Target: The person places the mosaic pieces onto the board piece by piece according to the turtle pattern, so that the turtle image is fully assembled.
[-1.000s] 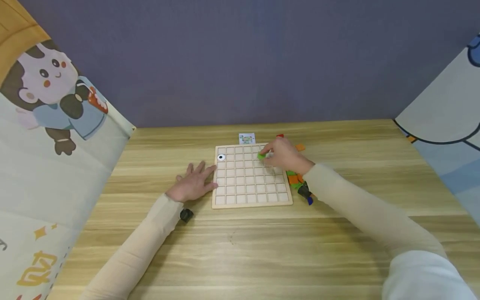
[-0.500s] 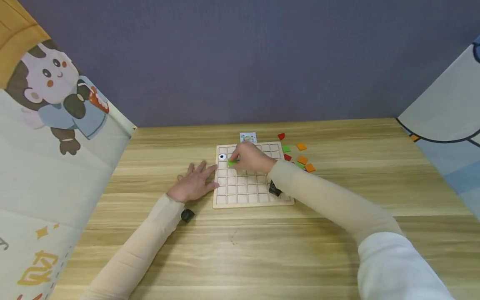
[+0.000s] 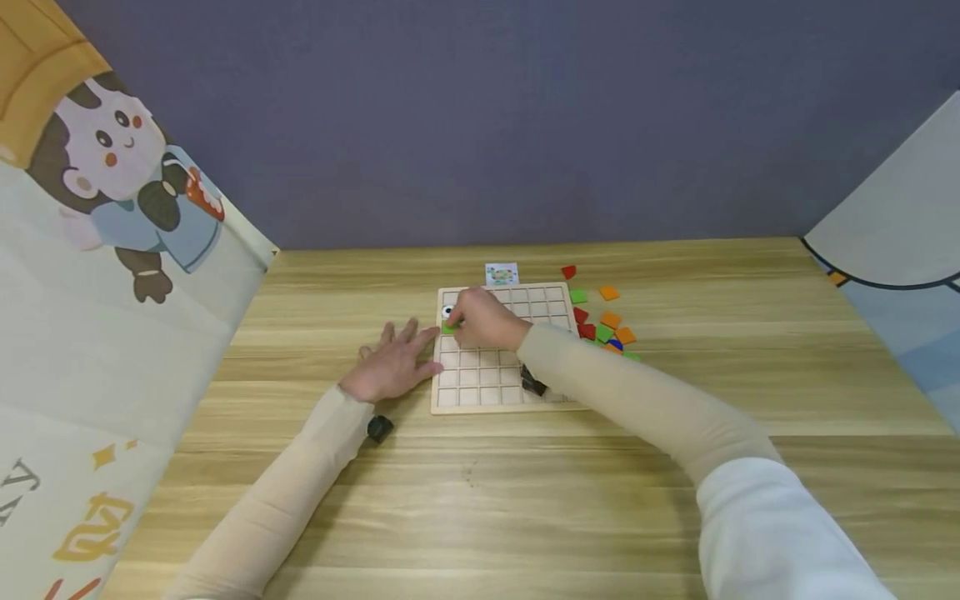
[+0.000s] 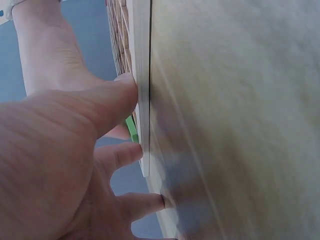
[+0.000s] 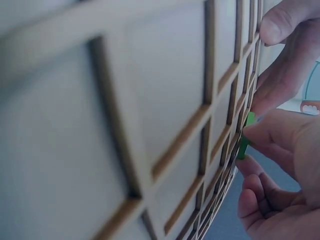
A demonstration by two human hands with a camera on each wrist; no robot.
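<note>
Tile of bright green (image 3: 449,329) is held at the leftmost column of a gridded wooden board (image 3: 468,377), just on the near side of a white disc with a black centre (image 3: 447,311); whether it is seated in a cell cannot be told. Past the board's far edge a small printed card (image 3: 502,274) is laid, while red, orange, green and blue pieces (image 3: 611,320) are scattered along the right side on a wood-grain table (image 3: 465,517). The board's near right corner and some of those pieces are covered by the right sleeve (image 3: 622,367), the disc is partly screened by fingers, and the card's picture is too small to be made out. The tile is pinched between thumb and fingertip of the right hand (image 3: 483,319), its lower fingers curled. The board's left edge is touched by the left hand (image 3: 392,367), its fingers spread.
</note>
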